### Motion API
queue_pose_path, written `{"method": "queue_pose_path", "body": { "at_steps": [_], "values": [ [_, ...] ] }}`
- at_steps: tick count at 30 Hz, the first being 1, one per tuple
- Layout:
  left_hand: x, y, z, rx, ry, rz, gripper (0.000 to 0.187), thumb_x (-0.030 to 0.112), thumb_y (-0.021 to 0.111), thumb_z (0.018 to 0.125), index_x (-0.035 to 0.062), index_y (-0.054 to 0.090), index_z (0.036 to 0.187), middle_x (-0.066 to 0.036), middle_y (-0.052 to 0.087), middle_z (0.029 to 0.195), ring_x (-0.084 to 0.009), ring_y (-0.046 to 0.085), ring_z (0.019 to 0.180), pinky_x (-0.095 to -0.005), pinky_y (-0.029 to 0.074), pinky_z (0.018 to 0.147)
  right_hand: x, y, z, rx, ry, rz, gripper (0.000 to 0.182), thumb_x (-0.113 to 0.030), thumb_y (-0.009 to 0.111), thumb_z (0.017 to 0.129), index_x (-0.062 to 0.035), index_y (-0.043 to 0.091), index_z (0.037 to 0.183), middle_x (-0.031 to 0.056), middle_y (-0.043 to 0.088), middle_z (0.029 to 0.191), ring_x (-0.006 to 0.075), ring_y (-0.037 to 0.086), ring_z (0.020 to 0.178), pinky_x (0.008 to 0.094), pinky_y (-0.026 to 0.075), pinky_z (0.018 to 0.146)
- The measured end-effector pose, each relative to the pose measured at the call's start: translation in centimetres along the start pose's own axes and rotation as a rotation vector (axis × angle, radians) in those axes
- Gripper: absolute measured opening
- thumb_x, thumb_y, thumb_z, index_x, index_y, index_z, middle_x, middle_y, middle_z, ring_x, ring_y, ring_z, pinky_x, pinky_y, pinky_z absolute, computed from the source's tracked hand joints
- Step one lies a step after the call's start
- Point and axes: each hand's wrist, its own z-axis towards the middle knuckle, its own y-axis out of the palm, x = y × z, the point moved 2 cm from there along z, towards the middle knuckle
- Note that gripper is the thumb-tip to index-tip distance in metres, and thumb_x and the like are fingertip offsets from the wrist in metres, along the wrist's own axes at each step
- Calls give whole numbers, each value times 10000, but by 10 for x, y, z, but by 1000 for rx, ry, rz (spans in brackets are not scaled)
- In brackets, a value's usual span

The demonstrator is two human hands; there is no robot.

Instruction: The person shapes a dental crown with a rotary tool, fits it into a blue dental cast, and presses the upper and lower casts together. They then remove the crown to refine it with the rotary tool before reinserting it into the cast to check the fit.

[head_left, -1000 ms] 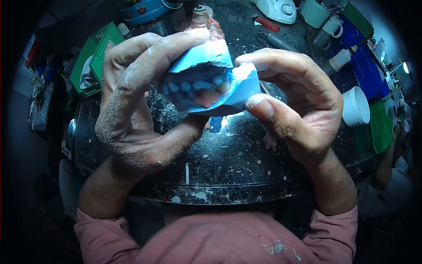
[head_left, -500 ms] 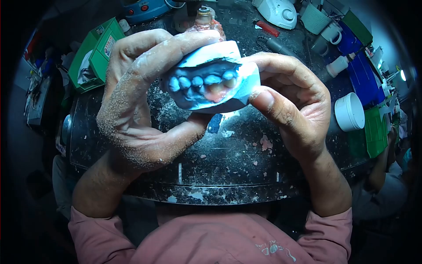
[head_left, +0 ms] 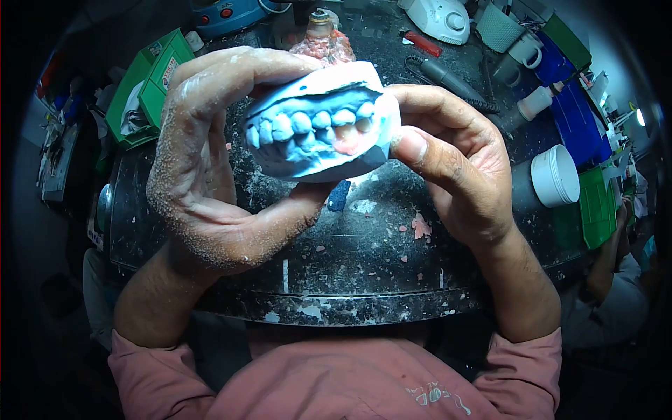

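Note:
A pale blue-white dental model [head_left: 315, 126], upper and lower halves closed together, is held above the dark table. A tooth set in pink material shows on its lower right part. My left hand [head_left: 210, 161], dusted with powder, grips the model, fingers over its top and thumb beneath. The thumb and index finger of my right hand [head_left: 458, 157] pinch its right end.
The dark speckled table [head_left: 350, 273] carries pink scraps. A burner-like object [head_left: 320, 31] stands behind the model. Green bins [head_left: 150, 87], a handpiece [head_left: 448, 77], a white tub [head_left: 555, 176] and a mug [head_left: 526, 52] lie around. Another person's arm [head_left: 609, 262] shows at right.
The model has turned, so more of its front teeth show at the left. Both hands have shifted slightly left with it, and more of the handpiece is visible.

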Motion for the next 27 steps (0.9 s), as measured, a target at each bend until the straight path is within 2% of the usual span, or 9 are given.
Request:
{"method": "queue_pose_path", "body": {
  "at_steps": [8, 15, 27],
  "values": [
    [2, -2, 2, -42, 8, 90, 752, -38, 777, 591, 4, 466, 1275, -126, 488, 1222, -212, 509, 1133, -363, 397, 1015, 3, -1, 1, -11, -22, 4, 430, -162, 633, 861, 58, 540, 1218, 157, 632, 1113, 199, 600, 1060, 345, 444, 967],
    [0, -1, 0, -30, -19, 4, 743, -45, 763, 601, -5, 467, 1281, -132, 481, 1236, -210, 519, 1128, -359, 400, 1020, 1, 0, 0, -8, -25, -1, 411, -164, 639, 864, 56, 545, 1199, 148, 632, 1105, 191, 599, 1053, 337, 439, 963],
    [0, -2, 1, -55, 71, 132, 682, 27, 784, 690, 10, 481, 1301, -161, 499, 1288, -256, 487, 1209, -397, 381, 1052, -3, -2, -1, 0, -142, -59, 387, -86, 687, 813, 45, 573, 1159, 134, 638, 1092, 175, 611, 1014, 324, 455, 936]
  ]
}}
